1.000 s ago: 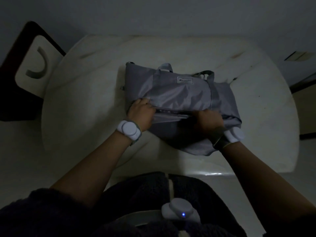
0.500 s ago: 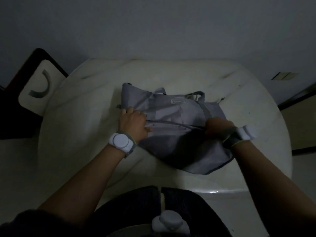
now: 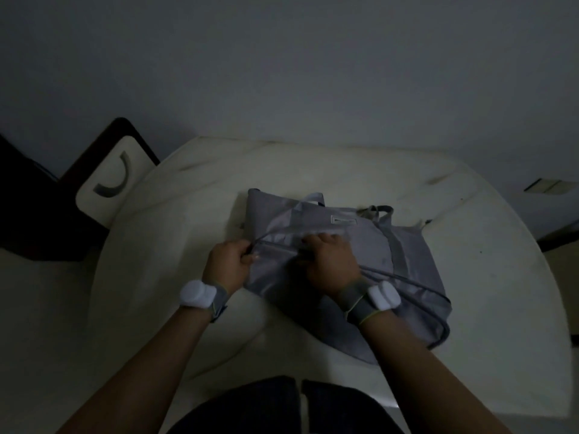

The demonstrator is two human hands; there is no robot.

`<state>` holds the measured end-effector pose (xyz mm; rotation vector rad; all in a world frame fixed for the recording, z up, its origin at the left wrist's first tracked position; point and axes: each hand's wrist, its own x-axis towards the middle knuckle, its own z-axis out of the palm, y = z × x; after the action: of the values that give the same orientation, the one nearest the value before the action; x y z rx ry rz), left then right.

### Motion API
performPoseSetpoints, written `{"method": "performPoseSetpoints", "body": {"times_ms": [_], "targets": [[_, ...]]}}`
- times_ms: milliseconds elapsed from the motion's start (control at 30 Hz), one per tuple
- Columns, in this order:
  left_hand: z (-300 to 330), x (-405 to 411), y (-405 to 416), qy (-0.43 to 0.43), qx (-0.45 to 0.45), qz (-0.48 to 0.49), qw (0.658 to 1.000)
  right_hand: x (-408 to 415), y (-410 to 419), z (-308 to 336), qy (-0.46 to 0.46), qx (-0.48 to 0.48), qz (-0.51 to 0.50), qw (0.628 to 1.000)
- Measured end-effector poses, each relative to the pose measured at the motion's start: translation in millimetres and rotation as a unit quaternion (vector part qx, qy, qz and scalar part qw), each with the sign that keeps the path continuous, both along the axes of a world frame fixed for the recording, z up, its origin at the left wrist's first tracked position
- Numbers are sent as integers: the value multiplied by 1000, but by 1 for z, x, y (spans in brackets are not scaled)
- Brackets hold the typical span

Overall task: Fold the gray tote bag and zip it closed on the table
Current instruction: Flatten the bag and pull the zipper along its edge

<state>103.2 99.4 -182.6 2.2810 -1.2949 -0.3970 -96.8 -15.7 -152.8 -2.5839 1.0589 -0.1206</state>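
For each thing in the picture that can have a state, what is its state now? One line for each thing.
gray tote bag: lying flat on the table, partly folded, handles at its far edge.
zipper: runs between the two hands; open or closed cannot be told in this dim light.
left hand: pinches the bag's left end at the zipper line.
right hand: fingers curled, grips the bag at the zipper.
table: bears the bag.

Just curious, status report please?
Left hand pinching the bag's edge. Right hand gripping the bag mid-seam. Bag flat on table. Nothing in the way.
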Motion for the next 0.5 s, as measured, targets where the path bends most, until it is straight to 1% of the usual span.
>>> {"method": "performPoseSetpoints", "body": {"times_ms": [67,133,200,267,333,367,400,467,500], "targets": [[4,1,0,-12,5,-2,1000,24,9,8,-43,-9,57,997],[6,3,-1,-4,9,-4,1000,48,13,12,-54,-7,105,993],[6,4,-1,6,-2,-9,1000,68,19,15,-24,-3,145,989],[6,6,-1,17,-12,-2,1000,83,23,15,8,-22,153,988],[6,7,-2,49,-26,32,998,97,26,16,57,-42,134,989],[8,3,-2,73,-29,48,996,102,30,14,82,-39,116,989],[8,2,-3,86,-22,62,994,111,33,9,89,-31,82,992],[12,-2,-6,66,23,58,996,125,37,4,49,6,-52,997],[12,-2,-7,60,49,51,996,128,37,6,30,45,-55,997]]}}
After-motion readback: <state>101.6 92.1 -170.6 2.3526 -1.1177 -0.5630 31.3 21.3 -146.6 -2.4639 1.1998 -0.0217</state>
